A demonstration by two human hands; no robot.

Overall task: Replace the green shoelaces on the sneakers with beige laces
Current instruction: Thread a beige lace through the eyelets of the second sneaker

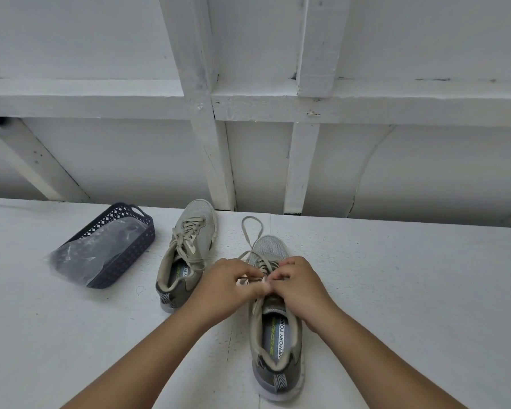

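Your left hand (223,283) and right hand (297,283) sit together pinching the beige lace (252,228) over the near sneaker (273,335) on the desk (410,290); it looks soft and floppy, so grip near the stiff tip.

— Could any writing be read?
— Yes, on the insole of the near sneaker (278,329): "SKECHERS" in yellow-green letters, and beside it "MEMORY FOA", the last letter hidden under the collar.
— And the far sneaker (186,252)?
— Its insole carried the same sort of label, but only "Y FOA" showed, the rest hidden.
— Anything elsewhere?
— No, nothing else bore readable text.
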